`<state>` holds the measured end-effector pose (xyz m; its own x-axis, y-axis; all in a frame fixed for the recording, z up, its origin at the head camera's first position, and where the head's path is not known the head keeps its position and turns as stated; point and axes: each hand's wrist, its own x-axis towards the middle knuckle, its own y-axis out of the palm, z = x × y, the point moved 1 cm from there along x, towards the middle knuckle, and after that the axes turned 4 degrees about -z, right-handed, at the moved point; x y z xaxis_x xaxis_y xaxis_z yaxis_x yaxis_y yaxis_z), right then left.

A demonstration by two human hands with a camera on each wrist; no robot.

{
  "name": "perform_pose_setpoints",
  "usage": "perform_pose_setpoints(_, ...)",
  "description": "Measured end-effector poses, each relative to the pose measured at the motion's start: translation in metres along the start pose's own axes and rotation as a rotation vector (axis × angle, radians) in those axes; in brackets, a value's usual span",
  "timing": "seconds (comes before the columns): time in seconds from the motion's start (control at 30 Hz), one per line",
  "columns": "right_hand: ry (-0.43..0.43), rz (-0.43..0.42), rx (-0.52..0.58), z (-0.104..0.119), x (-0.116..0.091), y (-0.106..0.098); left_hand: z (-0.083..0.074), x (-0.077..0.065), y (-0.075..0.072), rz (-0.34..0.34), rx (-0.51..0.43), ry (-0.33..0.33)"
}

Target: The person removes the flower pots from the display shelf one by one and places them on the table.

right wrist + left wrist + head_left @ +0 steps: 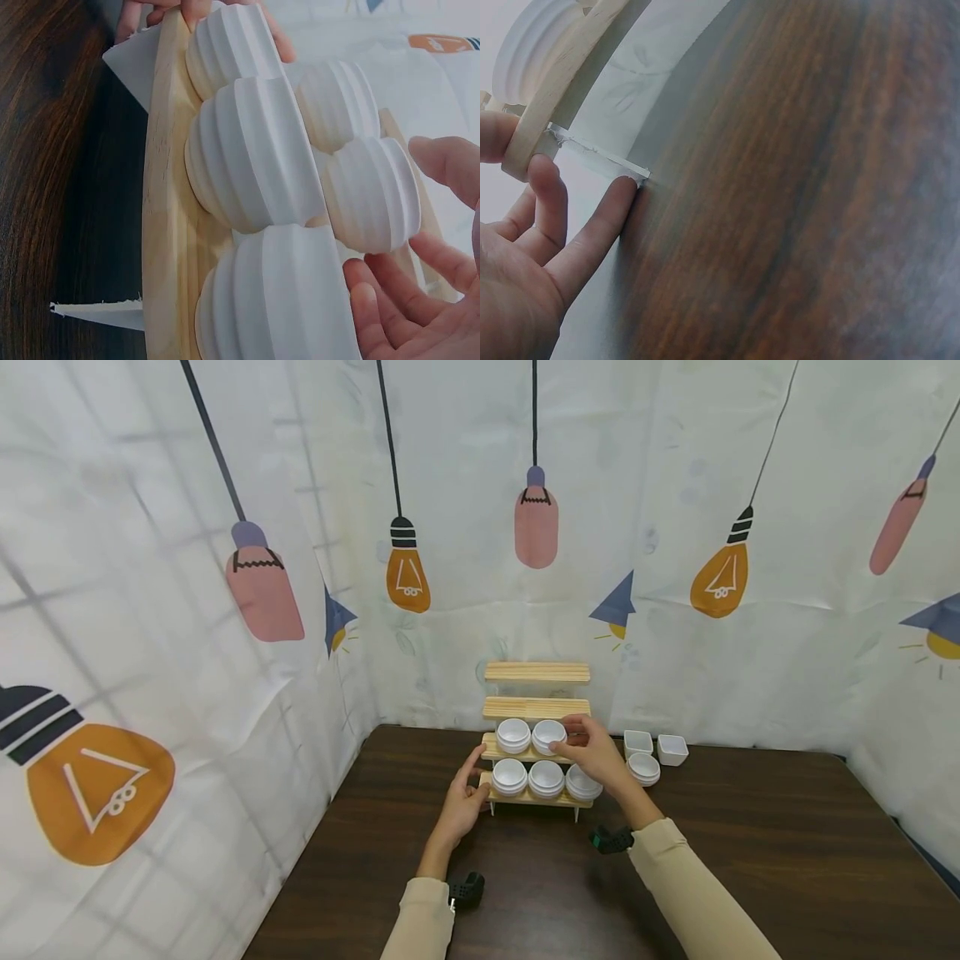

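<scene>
A stepped wooden stand holds white ribbed bowls. Three bowls sit along its front step, and two on the step behind. My left hand grips the stand's left end. In the left wrist view, its fingers curl at the board's edge, and one reaches a pale leg underneath. On the second step, my right hand holds the right-hand bowl between thumb and fingers. The right wrist view shows this bowl resting on its step, thumb beside the rim, fingers along its side.
Right of the stand are two small square white dishes and a round white bowl. The stand's upper two steps carry no bowls. Behind the dark wooden table hangs a printed curtain.
</scene>
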<state>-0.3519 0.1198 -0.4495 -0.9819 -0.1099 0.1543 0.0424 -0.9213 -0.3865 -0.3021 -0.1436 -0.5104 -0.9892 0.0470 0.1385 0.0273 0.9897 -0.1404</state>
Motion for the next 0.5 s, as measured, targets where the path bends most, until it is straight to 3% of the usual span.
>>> perform_pose_setpoints(0.5,-0.002,-0.046,-0.014,0.0002,0.0041,0.0087,0.0016,-0.0021,0.0048,-0.041,0.024,0.010)
